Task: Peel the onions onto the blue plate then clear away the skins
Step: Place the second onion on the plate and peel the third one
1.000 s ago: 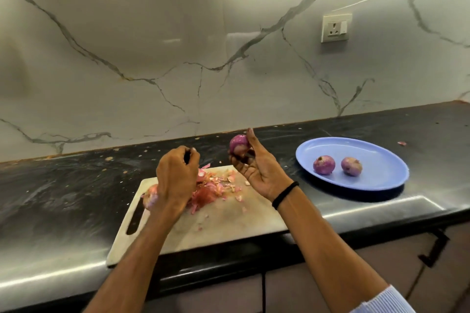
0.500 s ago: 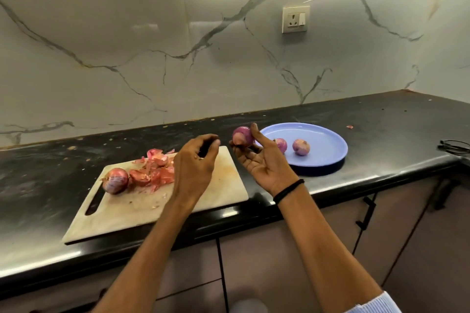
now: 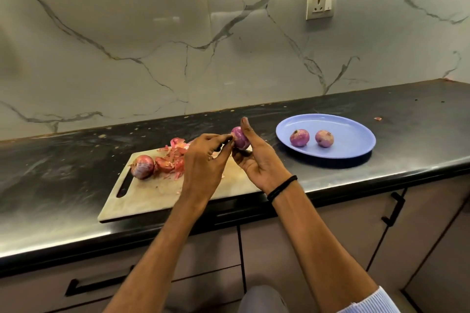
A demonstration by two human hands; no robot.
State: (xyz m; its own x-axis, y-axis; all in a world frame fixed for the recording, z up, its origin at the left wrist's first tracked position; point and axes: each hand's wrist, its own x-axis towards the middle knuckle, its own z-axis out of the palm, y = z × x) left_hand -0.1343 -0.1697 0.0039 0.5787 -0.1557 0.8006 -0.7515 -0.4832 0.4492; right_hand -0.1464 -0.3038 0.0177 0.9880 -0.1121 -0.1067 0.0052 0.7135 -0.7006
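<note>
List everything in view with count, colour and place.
counter: one, black.
cutting board: one, pale, counter front edge.
blue plate: one, blue, counter right.
peeled onions: two, purple, on the plate.
held onion: one, purple, in right hand.
unpeeled onion: one, red-purple, board's left end.
skins: one pile, pink-red, on the board.
wall socket: one, white, wall above plate.
wristband: one, black, right wrist.
left hand: one, fingertips at held onion.
right hand: one, grips held onion.

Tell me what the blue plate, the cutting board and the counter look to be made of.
Plate: likely plastic, matte; flat uniform blue, soft sheen. Board: pale, stained, with handle slot; plastic or wood, unclear. Counter: polished dark stone, perhaps granite; grey streaks and bright reflections.
</note>
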